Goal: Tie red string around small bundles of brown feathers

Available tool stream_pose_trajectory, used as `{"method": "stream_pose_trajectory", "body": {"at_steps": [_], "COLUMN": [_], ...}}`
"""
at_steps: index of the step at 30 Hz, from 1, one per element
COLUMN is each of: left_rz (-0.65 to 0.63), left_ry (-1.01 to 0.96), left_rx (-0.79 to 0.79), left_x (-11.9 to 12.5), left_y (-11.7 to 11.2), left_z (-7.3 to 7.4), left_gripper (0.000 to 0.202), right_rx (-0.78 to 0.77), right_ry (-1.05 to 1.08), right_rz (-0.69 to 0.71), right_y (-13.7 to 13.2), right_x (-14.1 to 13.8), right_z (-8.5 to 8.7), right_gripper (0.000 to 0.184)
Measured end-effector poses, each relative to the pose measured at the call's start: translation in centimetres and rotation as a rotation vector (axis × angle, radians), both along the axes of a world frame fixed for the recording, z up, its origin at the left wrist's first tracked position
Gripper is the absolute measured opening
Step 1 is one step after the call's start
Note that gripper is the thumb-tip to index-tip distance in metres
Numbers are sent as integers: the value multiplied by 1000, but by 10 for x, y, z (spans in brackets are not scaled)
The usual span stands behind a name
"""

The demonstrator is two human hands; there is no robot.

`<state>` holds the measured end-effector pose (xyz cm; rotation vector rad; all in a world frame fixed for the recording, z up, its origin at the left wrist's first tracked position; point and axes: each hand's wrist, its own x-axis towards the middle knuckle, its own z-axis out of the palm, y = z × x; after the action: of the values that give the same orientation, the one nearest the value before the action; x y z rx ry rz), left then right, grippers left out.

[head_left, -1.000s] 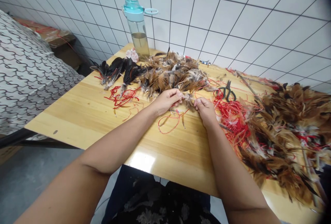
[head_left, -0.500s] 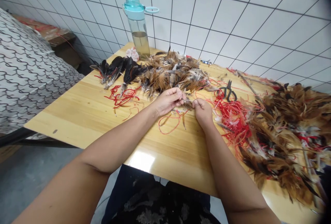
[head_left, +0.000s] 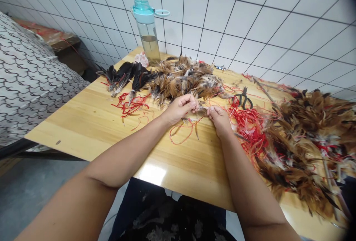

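Between my two hands, over the middle of the table, is a small brown feather (head_left: 202, 111). My left hand (head_left: 185, 107) is closed, thumb and fingers pinching the feather's pale quill end. My right hand (head_left: 219, 119) pinches the other, brown end of it. Just below lies a loop of red string (head_left: 180, 141) with a few loose feather bits beside it. Right behind my hands spreads a heap of brown feathers (head_left: 180, 81). Bundles of black feathers (head_left: 139, 77) lie to its left.
Black-handled scissors (head_left: 244, 100) and a tangle of red string (head_left: 250, 126) lie right of my hands. A larger brown feather pile (head_left: 314, 122) covers the table's right side. A water bottle (head_left: 150, 36) stands at the back by the tiled wall (head_left: 222, 7).
My right hand has turned slightly, its fingers showing more along the feather. The left hand stays almost where it was. The view has shifted a little.
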<state>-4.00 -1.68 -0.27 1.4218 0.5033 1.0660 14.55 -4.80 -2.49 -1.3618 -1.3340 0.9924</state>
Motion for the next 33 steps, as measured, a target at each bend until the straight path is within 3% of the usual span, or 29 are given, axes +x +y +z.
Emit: {"method": "stream_pose_trajectory", "body": {"at_steps": [5,9,12,21,29,33], "left_rz": [72,66,63,180,473,512], "left_ry": [244,363,420,423,526,573], "left_rx": [389,690,819,816,818,889], "left_x": [-2,0,1,2,-2,-4], "left_y": [-6,-10,-10,-13,-1,1], "left_z": [7,10,11,9,-2,-3], "left_gripper": [30,27,26,20,16,15], "right_rx": [-12,-51,-118,-123,-88,-61], "right_ry": [129,151,152,309,340,345], "right_rz": [33,220,347,254,173,112], "right_y": [-3,-6,-8,-4,-2,-5], "right_x": [2,2,3,3,6,4], "right_z": [5,10,12,6,3,3], "right_gripper": [39,44,44,42,38,39]}}
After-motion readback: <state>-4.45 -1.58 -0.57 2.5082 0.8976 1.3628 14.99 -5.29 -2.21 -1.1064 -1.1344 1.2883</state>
